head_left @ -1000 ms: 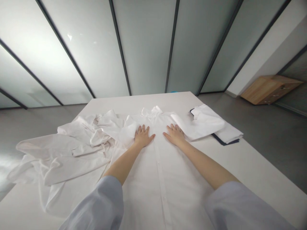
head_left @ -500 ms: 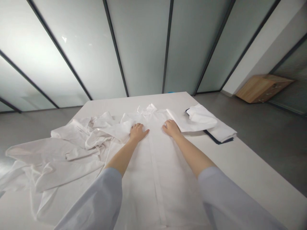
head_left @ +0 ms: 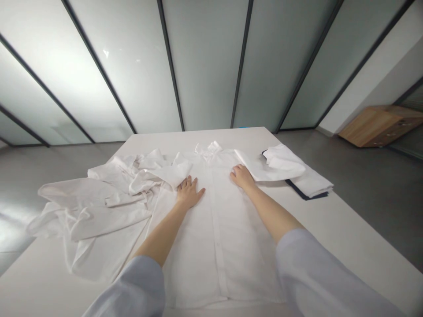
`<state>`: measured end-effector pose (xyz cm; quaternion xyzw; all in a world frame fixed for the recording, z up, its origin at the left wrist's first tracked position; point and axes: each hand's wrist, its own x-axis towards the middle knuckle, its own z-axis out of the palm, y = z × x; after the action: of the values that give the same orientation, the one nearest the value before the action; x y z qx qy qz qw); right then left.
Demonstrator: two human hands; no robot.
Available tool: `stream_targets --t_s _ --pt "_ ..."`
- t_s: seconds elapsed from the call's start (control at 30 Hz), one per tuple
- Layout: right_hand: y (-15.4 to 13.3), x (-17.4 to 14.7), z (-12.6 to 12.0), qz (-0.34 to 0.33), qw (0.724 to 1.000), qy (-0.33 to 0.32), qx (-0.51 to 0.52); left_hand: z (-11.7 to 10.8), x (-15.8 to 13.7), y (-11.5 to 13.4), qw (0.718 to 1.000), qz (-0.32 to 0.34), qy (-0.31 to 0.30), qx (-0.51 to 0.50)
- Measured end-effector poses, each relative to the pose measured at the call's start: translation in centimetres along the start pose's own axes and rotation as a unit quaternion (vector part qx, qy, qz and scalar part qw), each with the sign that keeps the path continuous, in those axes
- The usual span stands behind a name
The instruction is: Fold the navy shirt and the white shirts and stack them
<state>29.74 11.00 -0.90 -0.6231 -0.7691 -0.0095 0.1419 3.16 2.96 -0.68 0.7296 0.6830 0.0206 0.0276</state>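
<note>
Left hand [head_left: 187, 193] has slid away from the collar [head_left: 211, 152] and toward the wearer since half a second ago in the head view; right hand [head_left: 243, 176] holds nearly the same position on the cloth.

Head view. White shirt [head_left: 194, 251]: spread on the table [head_left: 333, 237] beneath both hands. Collar: beyond the fingertips. Front placket [head_left: 215, 229]: between the hands, running toward the wearer. Hem: on the near side of the fingers, close to the bottom frame edge.

Left fingers: spread, laid flat on the shirt near its side, grasping nothing. Right fingers: bent, tips down at the shirt; whether cloth is pinched cannot be told, as the knuckles cover the tips.

Crumpled white cloth [head_left: 112, 198]: left of the left fingers; its boundary with the shirt's sleeve on that side is hard to make out. Folded white cloth [head_left: 310, 185]: right of the right fingers, mostly covering a dark layer [head_left: 302, 193]. White fabric reaches it from beside the right hand; where one piece ends is unclear.

Both of the wearer's grey-blue sleeves [head_left: 139, 284] are cut off below. Blue object [head_left: 243, 127]: past the fingertips, largely hidden behind the table's far edge.
</note>
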Motion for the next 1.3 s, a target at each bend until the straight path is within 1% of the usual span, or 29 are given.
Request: stream_targets --t_s 0.1,0.2,0.3,0.37,0.43,0.5,0.57,0.6,0.67,0.73,0.77,0.8,0.83,0.9,0.97,1.03,1.07,1.13,1.17,1.2,1.23,1.27,1.3 --pt "0.2 -0.9 -0.1 -0.021 0.999 0.0 0.027 -0.2 0.1 0.0 1.0 -0.003 0.013 -0.008" --pt "0.3 -2.7 0.0 -0.031 0.998 0.018 0.047 -0.3 0.2 0.1 1.0 0.0 0.016 -0.02" --pt "0.8 -5.0 -0.5 -0.052 0.995 0.057 0.058 -0.2 0.4 0.1 0.999 0.007 0.02 -0.028" --pt "1.9 -6.1 -1.5 -0.058 0.992 0.099 0.058 -0.2 0.6 0.0 0.999 0.008 0.02 -0.031" --pt "3.7 -6.5 -3.1 -0.032 0.987 0.149 0.044 -0.2 0.7 -0.1 0.999 0.008 0.018 -0.034" --pt "6.0 -6.2 -5.0 0.024 0.982 0.189 0.014 -0.2 0.7 -0.1 0.999 0.011 0.016 -0.036" --pt "8.4 -5.6 -6.6 0.089 0.974 0.207 -0.031 -0.2 0.7 -0.1 0.999 0.014 0.017 -0.036" --pt "9.6 -5.3 -7.2 0.116 0.971 0.2 -0.057 -0.2 0.7 0.0 0.999 0.014 0.018 -0.036" --pt "11.6 -4.9 -7.7 0.149 0.971 0.154 -0.105 -0.3 0.7 0.0 0.999 0.014 0.019 -0.037" --pt "13.0 -4.8 -7.6 0.17 0.971 0.096 -0.141 -0.3 0.6 0.0 0.999 0.013 0.019 -0.039" --pt "13.4 -4.9 -7.4 0.179 0.969 0.079 -0.153 -0.3 0.6 0.1 0.999 0.014 0.019 -0.04" --pt "13.7 -5.0 -7.3 0.186 0.966 0.078 -0.16 -0.3 0.6 0.1 0.999 0.014 0.02 -0.041" --pt "13.7 -5.0 -7.2 0.19 0.964 0.09 -0.161 -0.4 0.6 0.1 0.999 0.015 0.021 -0.042" --pt "13.1 -4.9 -7.4 0.18 0.962 0.143 -0.148 -0.4 0.6 0.2 0.999 0.018 0.025 -0.045" --pt "11.7 -4.4 -8.1 0.149 0.961 0.201 -0.116 -0.4 0.6 0.3 0.998 0.017 0.028 -0.051" --pt "9.2 -4.0 -9.0 0.099 0.964 0.234 -0.078 -0.3 0.7 0.3 0.998 0.015 0.027 -0.06" --pt "7.7 -3.9 -9.4 0.066 0.967 0.238 -0.058 -0.2 0.8 0.3 0.997 0.013 0.025 -0.065" --pt "4.1 -4.1 -10.2 -0.03 0.977 0.21 -0.015 -0.1 0.9 0.2 0.996 0.01 0.028 -0.081" --pt "2.2 -4.5 -10.5 -0.091 0.979 0.18 0.009 -0.1 0.9 0.1 0.995 0.011 0.037 -0.096" --pt "0.5 -5.0 -10.7 -0.15 0.977 0.151 0.034 -0.1 1.0 0.1 0.992 0.015 0.05 -0.118" --pt "-1.1 -5.6 -10.8 -0.193 0.971 0.131 0.057 -0.1 1.0 0.0 0.986 0.021 0.066 -0.149" --pt "-2.4 -6.3 -10.7 -0.215 0.965 0.126 0.077 -0.1 1.1 -0.1 0.978 0.03 0.081 -0.189" --pt "-3.3 -6.9 -10.5 -0.221 0.962 0.128 0.096 -0.2 1.2 -0.2 0.967 0.038 0.091 -0.235"
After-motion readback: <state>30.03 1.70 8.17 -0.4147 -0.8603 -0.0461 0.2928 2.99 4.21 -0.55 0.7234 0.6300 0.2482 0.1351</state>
